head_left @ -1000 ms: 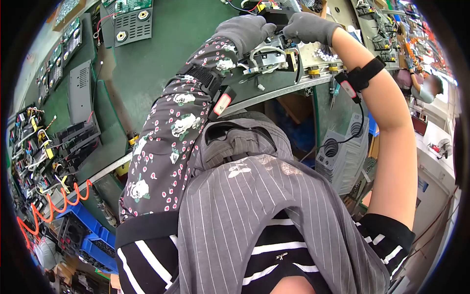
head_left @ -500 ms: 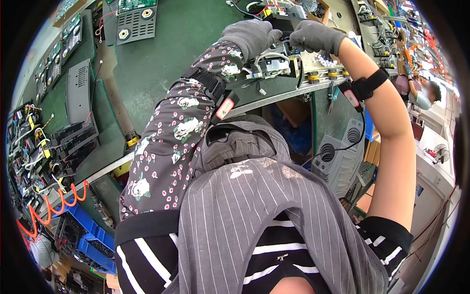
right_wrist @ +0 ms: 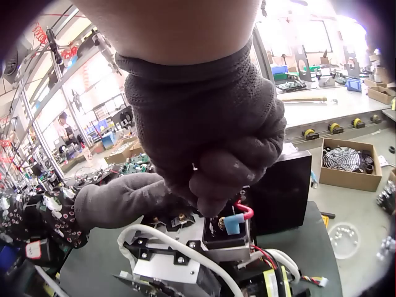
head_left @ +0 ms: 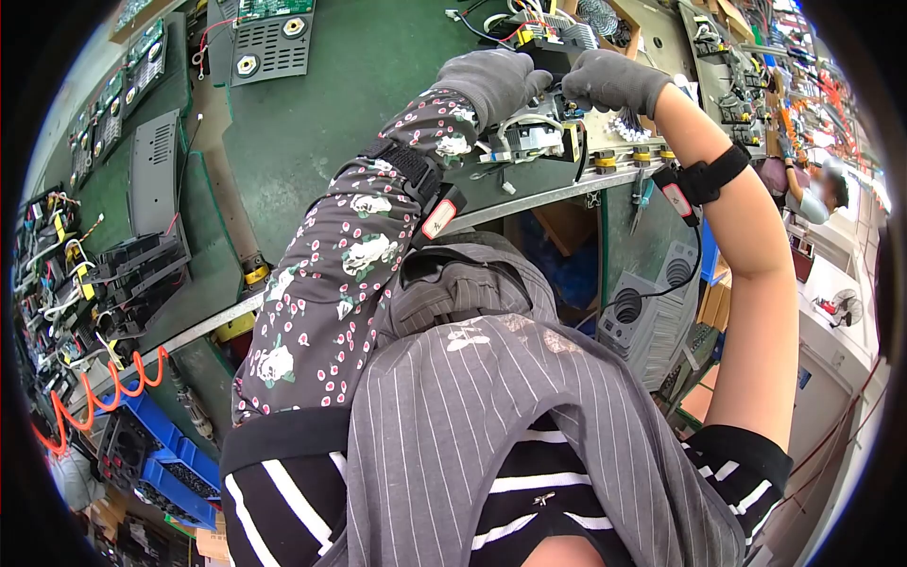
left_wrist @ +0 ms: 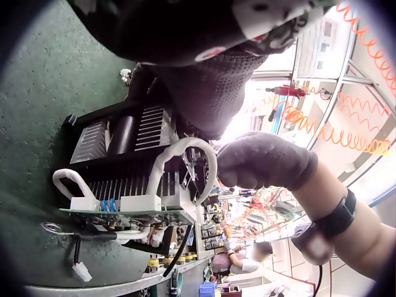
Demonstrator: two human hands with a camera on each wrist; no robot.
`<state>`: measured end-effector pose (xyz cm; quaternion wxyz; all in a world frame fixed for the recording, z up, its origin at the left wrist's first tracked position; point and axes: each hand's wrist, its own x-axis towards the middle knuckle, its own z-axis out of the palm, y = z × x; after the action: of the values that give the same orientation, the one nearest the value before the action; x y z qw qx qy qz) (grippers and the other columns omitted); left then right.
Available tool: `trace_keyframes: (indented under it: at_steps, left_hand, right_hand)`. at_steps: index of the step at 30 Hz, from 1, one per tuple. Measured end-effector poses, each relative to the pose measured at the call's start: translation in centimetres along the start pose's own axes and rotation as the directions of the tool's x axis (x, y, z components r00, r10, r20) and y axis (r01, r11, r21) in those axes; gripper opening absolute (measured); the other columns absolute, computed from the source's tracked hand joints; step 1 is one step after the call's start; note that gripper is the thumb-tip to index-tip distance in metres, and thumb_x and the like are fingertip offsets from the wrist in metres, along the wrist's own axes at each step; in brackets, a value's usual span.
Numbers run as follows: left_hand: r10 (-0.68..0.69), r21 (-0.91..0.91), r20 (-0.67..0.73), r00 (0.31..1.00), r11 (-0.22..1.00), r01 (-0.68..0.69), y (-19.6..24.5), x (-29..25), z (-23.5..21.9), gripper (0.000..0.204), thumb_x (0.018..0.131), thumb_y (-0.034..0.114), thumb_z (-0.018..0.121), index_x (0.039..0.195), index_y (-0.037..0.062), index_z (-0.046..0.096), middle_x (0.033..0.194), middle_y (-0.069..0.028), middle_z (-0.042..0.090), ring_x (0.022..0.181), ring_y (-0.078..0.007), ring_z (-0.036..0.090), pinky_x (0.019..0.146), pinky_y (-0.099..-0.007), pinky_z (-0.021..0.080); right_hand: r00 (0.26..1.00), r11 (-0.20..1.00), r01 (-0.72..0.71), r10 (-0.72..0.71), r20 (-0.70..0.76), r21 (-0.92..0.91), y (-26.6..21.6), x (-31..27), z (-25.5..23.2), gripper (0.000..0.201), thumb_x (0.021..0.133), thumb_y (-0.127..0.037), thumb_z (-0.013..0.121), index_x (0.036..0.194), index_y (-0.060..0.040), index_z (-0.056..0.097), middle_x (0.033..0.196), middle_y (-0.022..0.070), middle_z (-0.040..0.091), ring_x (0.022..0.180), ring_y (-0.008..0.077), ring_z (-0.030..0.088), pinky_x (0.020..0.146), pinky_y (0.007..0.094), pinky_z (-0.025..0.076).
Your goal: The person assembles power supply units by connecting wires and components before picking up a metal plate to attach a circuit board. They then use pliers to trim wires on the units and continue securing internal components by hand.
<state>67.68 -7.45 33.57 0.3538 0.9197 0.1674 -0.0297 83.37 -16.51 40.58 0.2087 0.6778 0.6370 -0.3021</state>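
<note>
An electronic assembly with finned heat sinks (left_wrist: 108, 193), white cables (left_wrist: 166, 162) and a black box part lies near the bench edge. My grey-gloved left hand (head_left: 491, 83) is at its far side; in the right wrist view the left hand (right_wrist: 124, 201) reaches in from the left, its fingertips hidden. My gloved right hand (head_left: 619, 80) is close beside it; in the right wrist view the right hand (right_wrist: 207, 133) has curled fingers over the assembly. A red wire (right_wrist: 247, 210) with a blue sleeve (right_wrist: 233, 224) runs beside those fingertips; whether they pinch it is unclear.
Perforated grey plates (head_left: 272, 49) and circuit boards stand on the bench's left part. A cardboard box (right_wrist: 351, 176) with a coiled item is at the right. Many wired units (head_left: 85, 274) crowd the far left. Another person (head_left: 814, 189) is in the background.
In the head view the bench, assembly and both hands have shifted slightly down and to the right together. Both hands stay at the assembly, a little nearer each other.
</note>
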Motion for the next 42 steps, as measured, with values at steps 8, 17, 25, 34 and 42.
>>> trace_keyframes:
  at_steps: [8,17,25,34,42]
  left_hand:
    - [-0.021,-0.006,-0.008,1.0,1.0,0.021,-0.3,0.3,0.4,0.044,0.097,0.046,0.036,0.106,0.0105,0.06,0.104,-0.0127,0.063,0.102,-0.03,0.058,0.086,-0.0418,0.046]
    - [-0.041,-0.029,0.014,0.999,0.999,0.041,0.2,-0.2,-0.4,0.043,0.096,0.046,0.037,0.106,0.0109,0.06,0.106,-0.0122,0.063,0.103,-0.0295,0.058,0.086,-0.0414,0.046]
    - [-0.052,-0.068,0.015,0.999,0.996,0.053,-0.2,0.2,-0.4,0.044,0.095,0.048,0.038,0.106,0.0114,0.061,0.107,-0.0107,0.063,0.104,-0.0278,0.058,0.087,-0.0408,0.046]
    - [-0.061,-0.073,0.004,0.998,0.996,0.061,-0.4,0.4,-0.1,0.044,0.095,0.048,0.039,0.106,0.0115,0.061,0.106,-0.0104,0.063,0.104,-0.0278,0.059,0.087,-0.041,0.046]
    - [-0.07,-0.085,0.006,0.998,0.994,0.07,-0.5,0.3,-0.6,0.044,0.095,0.048,0.038,0.105,0.0112,0.061,0.108,-0.0106,0.063,0.105,-0.0273,0.058,0.088,-0.0414,0.045]
  right_hand:
    - [0.939,0.78,-0.278,0.343,-0.01,0.561,-0.9,-1.1,2.2,0.028,0.081,-0.024,0.055,0.064,-0.0013,0.059,0.053,0.0046,0.053,0.047,0.0107,0.05,0.046,0.0272,0.04]
    - [0.906,0.703,-0.414,0.382,0.185,0.578,-1.2,-0.6,-0.1,0.027,0.083,-0.022,0.058,0.07,0.0008,0.063,0.06,0.0077,0.061,0.05,0.0138,0.058,0.046,0.0267,0.046]
    - [0.862,0.737,-0.503,0.389,0.324,0.452,-1.6,0.4,-1.5,0.024,0.081,-0.02,0.058,0.065,-0.0028,0.061,0.055,0.0066,0.059,0.046,0.013,0.055,0.043,0.0259,0.042]
    - [0.891,0.85,-0.421,0.324,0.318,0.316,-1.7,0.9,-1.8,0.025,0.076,-0.021,0.059,0.06,-0.0015,0.06,0.052,0.0069,0.057,0.046,0.0154,0.055,0.045,0.0297,0.043]
    - [0.872,0.715,-0.489,0.382,0.306,0.5,-1.8,0.2,-1.7,0.033,0.084,-0.029,0.061,0.067,-0.0014,0.062,0.056,0.0058,0.057,0.044,0.0123,0.049,0.045,0.0269,0.04]
